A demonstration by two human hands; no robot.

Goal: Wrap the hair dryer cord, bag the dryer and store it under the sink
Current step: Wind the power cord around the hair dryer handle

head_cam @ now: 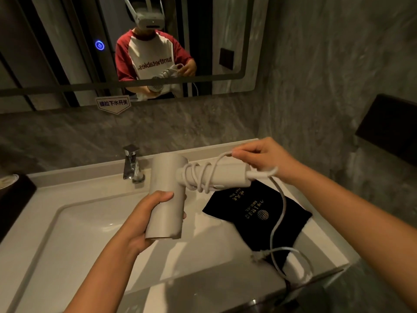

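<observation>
A pale grey hair dryer (165,177) is held above the sink (74,224), its barrel pointing away from me and its handle sticking out to the right. My left hand (146,220) grips the barrel's near end. Several turns of the white cord (281,213) are coiled around the handle. My right hand (266,157) pinches a loop of cord just above the handle's end. The loose cord hangs down to the plug (259,256), which dangles over the counter's front right. A black drawstring bag (259,213) with gold print lies flat on the counter right of the basin.
A chrome faucet (131,164) stands behind the basin. A dark box (13,199) sits at the counter's left edge. The mirror (67,53) spans the wall above, and a black fixture (390,129) is mounted on the right wall.
</observation>
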